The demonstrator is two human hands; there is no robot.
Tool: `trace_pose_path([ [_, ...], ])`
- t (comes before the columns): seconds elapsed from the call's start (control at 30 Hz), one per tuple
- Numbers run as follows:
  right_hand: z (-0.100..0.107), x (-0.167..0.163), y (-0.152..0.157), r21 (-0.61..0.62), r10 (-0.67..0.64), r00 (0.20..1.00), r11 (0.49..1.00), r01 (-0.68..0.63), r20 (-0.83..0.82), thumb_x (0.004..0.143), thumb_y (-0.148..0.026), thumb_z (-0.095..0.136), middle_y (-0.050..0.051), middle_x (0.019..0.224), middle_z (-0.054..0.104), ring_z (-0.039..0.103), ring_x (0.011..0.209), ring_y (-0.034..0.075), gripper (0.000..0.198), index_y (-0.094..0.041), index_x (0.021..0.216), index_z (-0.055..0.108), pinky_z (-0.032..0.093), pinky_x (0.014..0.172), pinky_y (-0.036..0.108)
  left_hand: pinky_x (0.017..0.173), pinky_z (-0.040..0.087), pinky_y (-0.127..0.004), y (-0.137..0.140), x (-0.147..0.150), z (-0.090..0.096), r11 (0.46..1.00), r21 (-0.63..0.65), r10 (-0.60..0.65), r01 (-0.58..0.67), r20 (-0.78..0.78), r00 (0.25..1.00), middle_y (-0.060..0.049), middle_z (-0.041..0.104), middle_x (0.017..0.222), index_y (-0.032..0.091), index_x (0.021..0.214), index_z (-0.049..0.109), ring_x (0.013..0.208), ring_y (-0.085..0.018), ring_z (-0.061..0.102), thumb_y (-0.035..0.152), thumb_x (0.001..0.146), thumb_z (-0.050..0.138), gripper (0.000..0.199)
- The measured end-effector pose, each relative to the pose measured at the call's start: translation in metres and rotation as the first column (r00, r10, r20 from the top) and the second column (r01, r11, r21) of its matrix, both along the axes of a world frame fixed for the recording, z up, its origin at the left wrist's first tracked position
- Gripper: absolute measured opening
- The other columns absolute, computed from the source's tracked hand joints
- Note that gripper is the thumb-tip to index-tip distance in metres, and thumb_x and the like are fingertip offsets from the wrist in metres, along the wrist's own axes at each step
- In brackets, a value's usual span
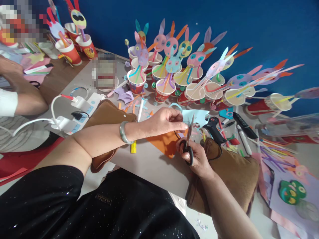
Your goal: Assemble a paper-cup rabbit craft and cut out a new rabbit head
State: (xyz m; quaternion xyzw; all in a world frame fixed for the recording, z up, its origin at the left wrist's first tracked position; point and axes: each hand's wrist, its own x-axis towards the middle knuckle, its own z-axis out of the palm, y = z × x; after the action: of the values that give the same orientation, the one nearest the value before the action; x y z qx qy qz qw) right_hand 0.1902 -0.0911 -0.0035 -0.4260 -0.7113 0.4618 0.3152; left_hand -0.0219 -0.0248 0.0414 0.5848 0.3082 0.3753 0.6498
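My left hand [164, 122], with a bangle at the wrist, pinches a light blue sheet of paper [199, 116] that has cut, curved edges. Black-handled scissors [188, 154] are in my right hand [198, 161], thumb and fingers through the loops. Their blades point up against the blue paper beside my left thumb; whether they are parted is hard to tell. Beneath my hands lies an orange sheet of paper [163, 143]. A black glue gun [215, 130] rests just right of the blue paper.
Paper cups [165, 91] with rabbit-faced paper figures on straws crowd the table's back by the blue wall. Brown cushions [229, 172] lie at the front edge. A white power strip [83, 108] with cables is at left, near another person's arm [27, 93]. Markers [245, 124] lie right.
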Motion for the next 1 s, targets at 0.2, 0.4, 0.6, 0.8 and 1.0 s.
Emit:
trace_pose_path([
  [0.2, -0.0006, 0.001, 0.0007, -0.006, 0.0, 1.0, 1.0, 0.0, 0.013, 0.077, -0.088, 0.059, 0.006, 0.071, 0.058, 0.05, 0.07, 0.019, 0.069, -0.022, 0.063, 0.054, 0.041, 0.062, 0.034, 0.059, 0.039, -0.023, 0.0001, -0.0001, -0.0007, 1.0, 0.003, 0.012, -0.012, -0.036, 0.999, 0.005, 0.05, 0.063, 0.018, 0.065, 0.053, 0.061, -0.006, 0.046, 0.036, 0.076, 0.077, 0.032],
  [0.4, 0.0004, 0.0013, 0.0001, -0.016, -0.006, 1.0, 1.0, 0.006, 0.001, 0.077, -0.089, 0.06, 0.006, 0.071, 0.058, 0.051, 0.071, 0.02, 0.069, -0.022, 0.062, 0.053, 0.04, 0.062, 0.033, 0.057, 0.035, -0.023, 0.0001, -0.0004, 0.0, 1.0, 0.006, 0.013, -0.013, -0.047, 0.999, 0.005, 0.048, 0.063, 0.018, 0.064, 0.052, 0.061, -0.006, 0.042, 0.038, 0.075, 0.077, 0.035],
  [0.6, 0.0003, 0.0015, -0.0004, -0.016, -0.005, 1.0, 1.0, 0.005, -0.01, 0.077, -0.088, 0.06, 0.006, 0.071, 0.057, 0.05, 0.07, 0.02, 0.068, -0.022, 0.062, 0.052, 0.04, 0.061, 0.033, 0.057, 0.033, -0.024, -0.0002, -0.001, 0.0006, 1.0, 0.02, 0.024, -0.023, -0.057, 0.998, 0.005, 0.044, 0.063, 0.018, 0.064, 0.05, 0.062, -0.007, 0.04, 0.037, 0.076, 0.077, 0.035],
  [0.8, 0.0003, 0.0014, 0.0001, -0.013, -0.01, 1.0, 1.0, 0.01, -0.004, 0.077, -0.089, 0.06, 0.006, 0.07, 0.057, 0.05, 0.071, 0.02, 0.069, -0.022, 0.062, 0.052, 0.041, 0.061, 0.033, 0.058, 0.033, -0.025, -0.0001, -0.0006, 0.0019, 1.0, 0.013, 0.028, -0.027, -0.08, 0.996, 0.005, 0.042, 0.064, 0.019, 0.063, 0.049, 0.062, -0.007, 0.039, 0.037, 0.075, 0.077, 0.036],
  [1.0, -0.0001, 0.0007, 0.0, -0.02, 0.005, 1.0, 1.0, -0.006, -0.02, 0.078, -0.087, 0.06, 0.006, 0.071, 0.058, 0.05, 0.069, 0.019, 0.067, -0.022, 0.063, 0.053, 0.04, 0.06, 0.033, 0.057, 0.032, -0.025, -0.0002, -0.0001, 0.0006, 1.0, 0.015, 0.025, -0.024, -0.048, 0.999, 0.005, 0.044, 0.063, 0.018, 0.064, 0.051, 0.062, -0.008, 0.04, 0.036, 0.075, 0.076, 0.033],
])
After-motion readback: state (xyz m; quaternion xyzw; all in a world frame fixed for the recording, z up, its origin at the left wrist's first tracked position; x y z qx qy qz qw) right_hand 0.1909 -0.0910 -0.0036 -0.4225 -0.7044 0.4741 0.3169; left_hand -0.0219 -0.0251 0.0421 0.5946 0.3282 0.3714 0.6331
